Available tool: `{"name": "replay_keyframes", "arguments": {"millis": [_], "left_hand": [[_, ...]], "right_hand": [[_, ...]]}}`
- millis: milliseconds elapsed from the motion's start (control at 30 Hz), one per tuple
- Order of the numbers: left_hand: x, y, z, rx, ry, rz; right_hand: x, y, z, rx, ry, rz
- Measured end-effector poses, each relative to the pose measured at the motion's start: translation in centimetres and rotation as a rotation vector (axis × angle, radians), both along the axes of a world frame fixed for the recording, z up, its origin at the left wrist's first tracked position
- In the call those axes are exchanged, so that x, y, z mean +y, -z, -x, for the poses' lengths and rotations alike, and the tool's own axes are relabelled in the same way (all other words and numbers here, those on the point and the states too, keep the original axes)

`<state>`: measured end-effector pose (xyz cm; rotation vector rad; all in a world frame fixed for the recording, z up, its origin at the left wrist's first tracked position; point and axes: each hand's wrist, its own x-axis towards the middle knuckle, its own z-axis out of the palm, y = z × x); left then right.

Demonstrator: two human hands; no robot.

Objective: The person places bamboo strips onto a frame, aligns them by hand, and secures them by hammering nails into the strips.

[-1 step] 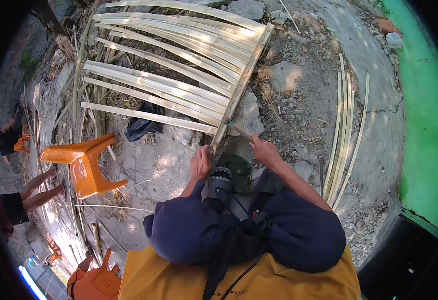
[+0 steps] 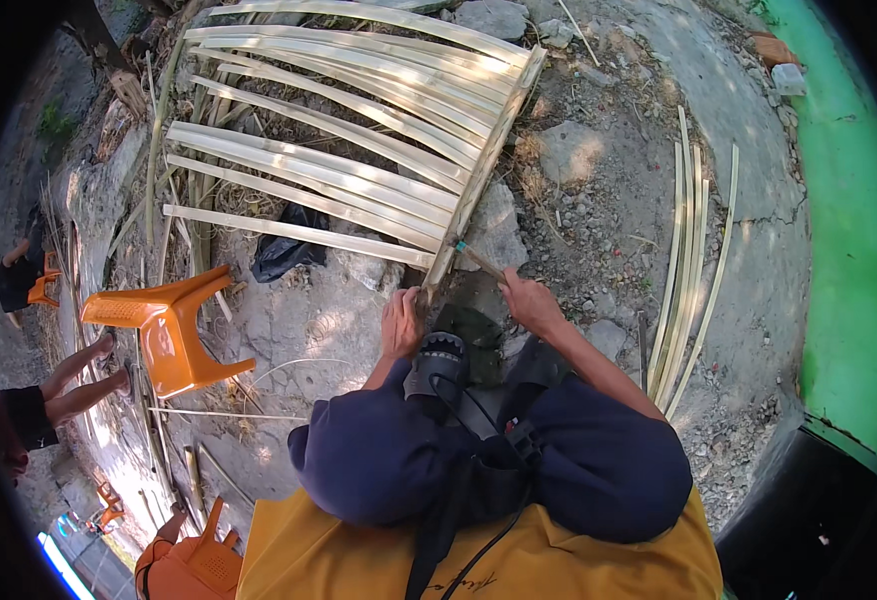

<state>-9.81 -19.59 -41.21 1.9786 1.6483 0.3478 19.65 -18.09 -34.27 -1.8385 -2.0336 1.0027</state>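
Observation:
A row of pale split-bamboo slats (image 2: 319,165) fans out leftward from a long bamboo bar (image 2: 489,165), which runs slantwise toward me. At the near end of this bar, my left hand (image 2: 402,322) has its fingers closed around the tip. My right hand (image 2: 531,303) grips the wooden handle of what looks like a hammer (image 2: 483,263). Its teal head end lies against or right beside the bar's right side, close to the nearest slat; the exact contact is too small to make out. Both hands are in front of my knees, above my shoe (image 2: 442,360).
An orange plastic chair (image 2: 174,330) lies tipped over on the left, near another person's legs (image 2: 84,375). Loose bamboo strips (image 2: 689,270) rest on the ground at right, before a green wall (image 2: 849,220). A black plastic bag (image 2: 289,245) and flat stones (image 2: 494,230) surround the slats.

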Motion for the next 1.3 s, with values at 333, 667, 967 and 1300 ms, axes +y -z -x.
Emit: {"name": "replay_keyframes", "arguments": {"millis": [333, 667, 967, 1300], "left_hand": [[0.1, 0.7, 0.5, -0.035, 0.156, -0.249], [-0.1, 2.7, 0.8, -0.056, 0.155, -0.259], [-0.4, 2.7, 1.0, -0.073, 0.14, -0.207], [0.0, 2.4, 1.4, -0.053, 0.157, -0.194]], "right_hand": [[2.0, 0.2, 0.4, 0.225, 0.077, 0.038], [1.6, 0.4, 1.5, -0.016, -0.021, -0.144], [2.0, -1.2, 1.5, 0.0, 0.029, -0.07], [4.1, -0.1, 1.2, -0.025, 0.04, -0.104]]}}
